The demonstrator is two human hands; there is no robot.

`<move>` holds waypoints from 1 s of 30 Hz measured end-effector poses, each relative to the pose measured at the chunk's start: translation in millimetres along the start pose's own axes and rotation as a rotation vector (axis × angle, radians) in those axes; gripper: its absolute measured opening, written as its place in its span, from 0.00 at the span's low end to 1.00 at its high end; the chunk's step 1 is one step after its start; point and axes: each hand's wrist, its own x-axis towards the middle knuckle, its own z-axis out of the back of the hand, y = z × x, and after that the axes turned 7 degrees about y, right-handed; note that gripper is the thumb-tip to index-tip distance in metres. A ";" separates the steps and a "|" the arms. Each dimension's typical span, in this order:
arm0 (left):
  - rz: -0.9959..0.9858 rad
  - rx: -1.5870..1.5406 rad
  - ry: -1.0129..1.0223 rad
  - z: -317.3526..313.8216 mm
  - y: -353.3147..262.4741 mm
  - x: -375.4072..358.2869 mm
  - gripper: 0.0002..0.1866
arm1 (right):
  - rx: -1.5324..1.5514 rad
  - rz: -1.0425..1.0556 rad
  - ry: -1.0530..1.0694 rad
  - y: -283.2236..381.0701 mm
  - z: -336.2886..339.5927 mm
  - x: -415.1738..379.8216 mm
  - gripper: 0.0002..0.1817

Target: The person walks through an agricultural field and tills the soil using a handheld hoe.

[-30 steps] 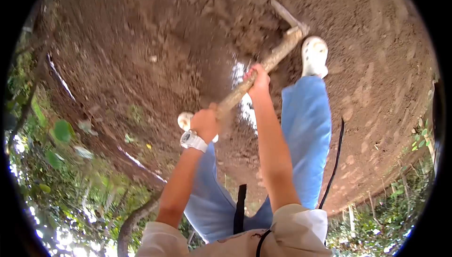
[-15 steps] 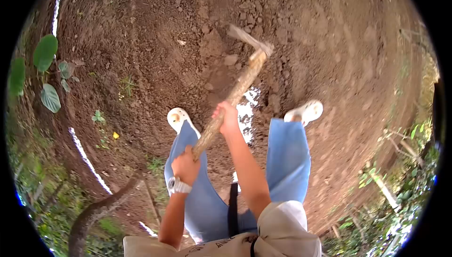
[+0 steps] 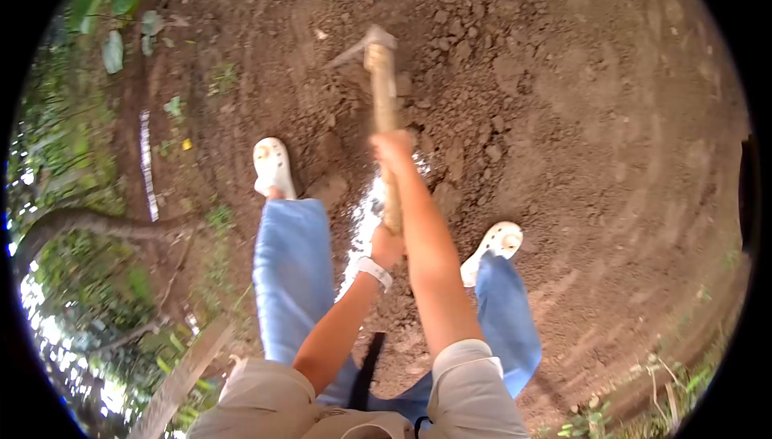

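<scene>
A hoe [image 3: 383, 101] with a rough wooden handle and a metal blade is in both my hands, slightly blurred by motion. My right hand [image 3: 392, 148] wraps around the middle of the handle. Lower down, my left hand [image 3: 388, 248] grips near the handle's end, a pale watch [image 3: 375, 272] on its wrist. The hoe's head [image 3: 375, 39] points away from me, its blade turned to the left over loose brown soil [image 3: 462, 61]. Beneath the handle, a white strip [image 3: 366, 218] marks the ground between my legs.
My feet in white clogs [image 3: 273, 167] stand apart on the soil, the left one farther forward. A curved branch [image 3: 96, 223] and green plants line the left side. Another white line [image 3: 147, 166] runs there. Large clods lie beyond the hoe.
The hoe has swung from pointing up and right to nearly straight ahead, its head farther left. Both hands remain on the handle. The view has turned, and my left foot now appears farther forward.
</scene>
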 end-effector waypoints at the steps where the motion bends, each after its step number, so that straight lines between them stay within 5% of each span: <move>1: 0.089 0.076 0.032 -19.1 6.7 -11.3 0.24 | 0.111 -0.025 0.061 -17.0 24.8 -10.9 0.08; 2: 0.240 0.321 -0.065 -37.0 -18.2 -36.8 0.25 | 0.194 0.003 0.007 -42.3 35.4 -14.6 0.06; 4: 0.224 0.471 -0.075 -70.5 12.1 -56.2 0.22 | 0.131 -0.049 0.013 -69.5 77.7 -29.4 0.10; 6: 0.253 0.368 0.016 -88.4 34.6 -73.2 0.19 | 0.156 -0.113 -0.020 -69.5 104.1 -67.3 0.07; 8: 0.377 0.374 -0.009 -106.5 -17.2 -113.6 0.19 | 0.268 -0.162 0.008 -70.0 115.7 -98.1 0.05; 11: 0.204 0.622 0.011 -87.8 41.4 -149.7 0.23 | 0.404 -0.102 -0.088 -77.9 115.9 -157.5 0.05; 15: 0.026 1.044 0.162 6.9 20.7 -141.6 0.18 | 0.781 -0.028 -0.372 -88.6 83.4 -185.9 0.06; 18: -0.250 1.265 0.327 102.6 -18.0 -48.9 0.13 | 1.069 0.121 -0.460 -108.6 39.3 -118.3 0.06; 20: -0.212 1.378 0.370 142.3 -32.8 -11.3 0.11 | 1.246 0.116 -0.356 -138.1 8.2 -64.5 0.06; 22: -0.272 1.340 0.359 188.8 -21.5 11.6 0.10 | 1.273 0.171 -0.470 -135.5 -37.6 -48.9 0.06; 28: -0.200 1.304 0.295 286.8 6.4 -58.1 0.10 | 1.095 0.204 -0.314 -154.7 -149.5 -81.1 0.07; 29: -0.210 1.295 0.297 308.6 4.6 -76.3 0.11 | 1.130 -0.067 -0.468 -140.3 -183.4 -95.5 0.07; 30: -0.222 1.279 0.278 332.8 5.1 -89.1 0.11 | 1.067 0.060 -0.322 -168.1 -203.4 -89.6 0.06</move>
